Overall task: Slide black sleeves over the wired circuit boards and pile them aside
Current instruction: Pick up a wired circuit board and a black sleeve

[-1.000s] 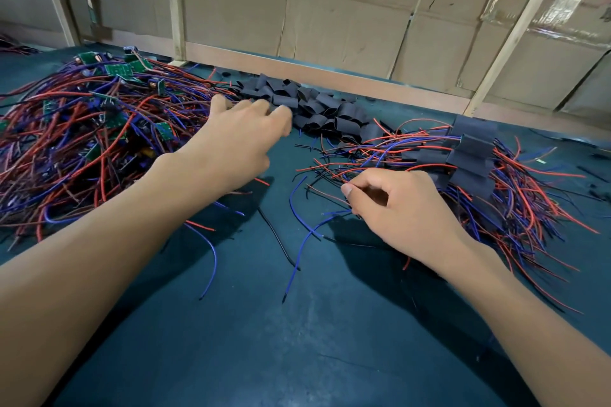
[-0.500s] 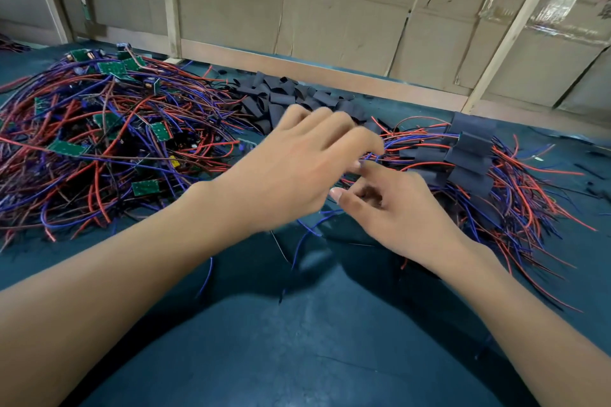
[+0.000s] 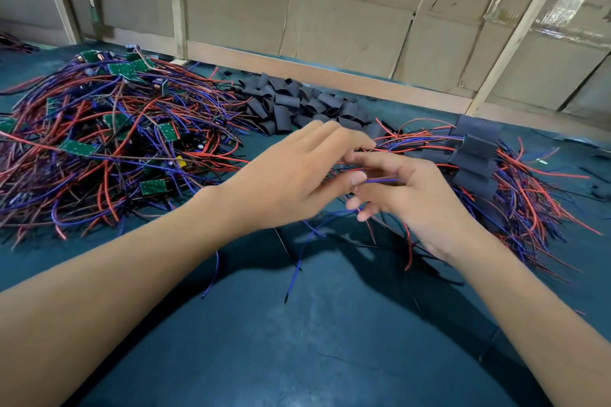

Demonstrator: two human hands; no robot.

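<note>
My left hand [image 3: 294, 175] and my right hand [image 3: 416, 198] meet above the middle of the table. My right hand grips a bundle of blue and red wires [image 3: 380, 180] that hang down below it; their circuit board is hidden. My left thumb touches the blue wire, and the fingers stretch over the right fingertips, hiding anything under them. A pile of loose black sleeves [image 3: 297, 106] lies just behind the hands. Unsleeved green boards with wires [image 3: 109, 142] are heaped on the left. Sleeved boards [image 3: 476, 155] lie stacked on the right.
The table has a dark teal mat [image 3: 297, 340]. Loose blue and black wires [image 3: 294, 271] trail on it below the hands. A cardboard wall with wooden battens [image 3: 330, 26] closes off the back. A wooden strip [image 3: 297, 66] runs along the wall's foot.
My left hand drew back from the loose sleeve pile and came right to meet my right hand. My right hand lifted slightly off the mat with its wires.
</note>
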